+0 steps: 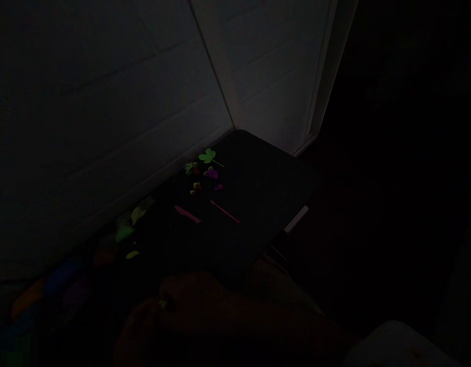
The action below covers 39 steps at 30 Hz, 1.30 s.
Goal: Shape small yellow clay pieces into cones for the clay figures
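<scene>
The picture is very dark. My left hand (140,330) and my right hand (204,299) are dim shapes close together at the bottom, just in front of the near edge of a dark ribbed table (258,204). A tiny pale bit (163,304) shows between them; the fingers are too dark to read. On the table lie a green clover-shaped piece (207,156), a purple lump (211,174), small yellow and red bits (196,187), a pink knife-like tool (187,214) and a thin pink stick (224,211).
A pale panelled wall (143,102) meets another in the corner behind the table. Several coloured lumps (126,229) lie along the wall at the left, more of them lower left (48,290). A small white tab (296,219) sits at the table's right edge.
</scene>
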Motion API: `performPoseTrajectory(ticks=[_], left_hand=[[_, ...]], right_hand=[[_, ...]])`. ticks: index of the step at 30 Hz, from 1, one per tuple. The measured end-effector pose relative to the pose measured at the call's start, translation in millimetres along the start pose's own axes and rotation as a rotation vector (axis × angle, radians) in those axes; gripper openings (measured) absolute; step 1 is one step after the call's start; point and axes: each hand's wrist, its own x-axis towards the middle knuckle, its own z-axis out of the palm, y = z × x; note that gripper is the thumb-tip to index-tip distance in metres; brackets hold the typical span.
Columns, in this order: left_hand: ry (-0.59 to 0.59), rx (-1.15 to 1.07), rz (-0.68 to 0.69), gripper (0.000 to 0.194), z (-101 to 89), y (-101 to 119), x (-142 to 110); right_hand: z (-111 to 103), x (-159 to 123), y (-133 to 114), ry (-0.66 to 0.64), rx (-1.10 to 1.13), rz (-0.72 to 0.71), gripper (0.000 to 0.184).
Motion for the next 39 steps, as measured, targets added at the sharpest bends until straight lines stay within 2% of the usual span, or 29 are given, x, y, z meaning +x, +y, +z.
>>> performPoseTrajectory(ticks=[7,14,18,22,24,25,27,28,31,35,37,39], left_hand=[[-0.060,-0.102,-0.050,0.025,-2.0,-7,5],[-0.120,-0.214,0.030,0.034,13.9,9,-8],[-0.091,-0.308,0.010,0.033,22.6,11,-11],[-0.034,-0.412,-0.053,0.031,19.9,5,-12],[-0.115,-0.468,-0.067,0.038,16.5,2,-11],[-0.123,-0.429,-0.018,0.038,14.6,1,-10],[-0.110,-0.123,0.185,0.036,10.5,-1,-6],[-0.073,-0.076,0.212,0.033,8.7,-1,-2],[-0.041,0.007,0.284,0.024,6.6,-4,11],[-0.044,0.118,0.435,0.012,14.5,-7,31],[-0.054,0.157,0.505,0.015,17.9,-8,35],[-0.063,0.180,0.541,0.027,14.6,-10,32]], right_hand=[[1,-3,2,0.024,-0.016,-0.045,0.025],[4,-4,2,0.120,0.044,-0.015,0.019],[4,-8,0,0.160,0.057,0.005,0.016],[4,-13,-1,0.158,0.092,0.021,0.022],[2,-15,1,0.160,0.110,0.047,0.023],[1,-16,3,0.165,0.118,0.062,0.024],[-2,-19,6,0.169,0.136,0.097,0.024],[-4,-20,8,0.172,0.142,0.120,0.024],[-9,-21,11,0.175,0.151,0.179,0.028],[-18,-25,16,0.188,0.155,0.255,0.029],[-28,-36,19,0.223,0.184,0.333,0.027],[-42,-56,18,0.313,0.170,0.373,0.025]])
